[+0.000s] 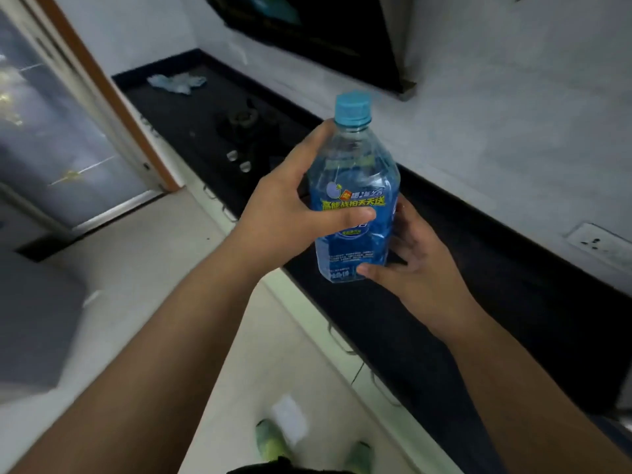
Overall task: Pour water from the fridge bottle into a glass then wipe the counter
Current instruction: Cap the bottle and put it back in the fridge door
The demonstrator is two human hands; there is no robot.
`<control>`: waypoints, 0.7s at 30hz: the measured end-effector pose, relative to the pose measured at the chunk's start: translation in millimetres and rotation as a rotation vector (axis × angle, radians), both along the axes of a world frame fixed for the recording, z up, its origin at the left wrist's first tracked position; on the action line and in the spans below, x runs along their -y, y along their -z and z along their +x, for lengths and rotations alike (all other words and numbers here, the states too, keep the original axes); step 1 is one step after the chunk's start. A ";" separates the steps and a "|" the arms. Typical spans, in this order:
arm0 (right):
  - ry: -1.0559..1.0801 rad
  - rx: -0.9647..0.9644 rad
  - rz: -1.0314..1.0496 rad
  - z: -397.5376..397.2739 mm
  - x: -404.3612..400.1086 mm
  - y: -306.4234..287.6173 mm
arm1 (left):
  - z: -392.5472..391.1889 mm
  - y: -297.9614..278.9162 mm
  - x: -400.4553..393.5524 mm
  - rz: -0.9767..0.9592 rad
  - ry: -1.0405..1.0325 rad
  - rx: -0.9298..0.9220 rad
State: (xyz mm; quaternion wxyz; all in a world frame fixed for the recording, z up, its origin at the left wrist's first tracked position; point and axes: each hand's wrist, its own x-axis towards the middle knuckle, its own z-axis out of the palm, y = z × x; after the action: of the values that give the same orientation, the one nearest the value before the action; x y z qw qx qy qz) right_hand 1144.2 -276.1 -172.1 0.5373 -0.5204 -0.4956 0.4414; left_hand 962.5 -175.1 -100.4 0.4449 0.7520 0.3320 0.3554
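Observation:
A clear plastic water bottle (354,186) with a blue label and a blue screw cap (353,109) is held upright in front of me, above the edge of the black counter (513,285). My left hand (284,206) grips its upper body, thumb across the label. My right hand (417,265) holds the lower part, thumb at the bottom front and fingers behind. The cap is on. A crumpled light blue cloth (176,82) lies at the far end of the counter. No glass is in view.
A gas hob (244,119) with two knobs (238,160) is set into the counter beyond the bottle. A dark range hood (325,39) hangs above it. A glass door (58,131) stands at the left. A wall socket (600,242) sits at the right.

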 end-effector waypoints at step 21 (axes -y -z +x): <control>-0.547 0.004 -0.108 -252.9 -108.7 9.9 | -277.3 23.4 10.9 -0.089 -0.595 0.048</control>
State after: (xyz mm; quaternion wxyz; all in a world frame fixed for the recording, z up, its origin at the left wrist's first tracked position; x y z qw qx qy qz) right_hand 891.2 -167.5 -182.0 0.3689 -0.3960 -0.5945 0.5947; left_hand 685.2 -185.9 -123.8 0.3615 0.5930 0.5423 0.4729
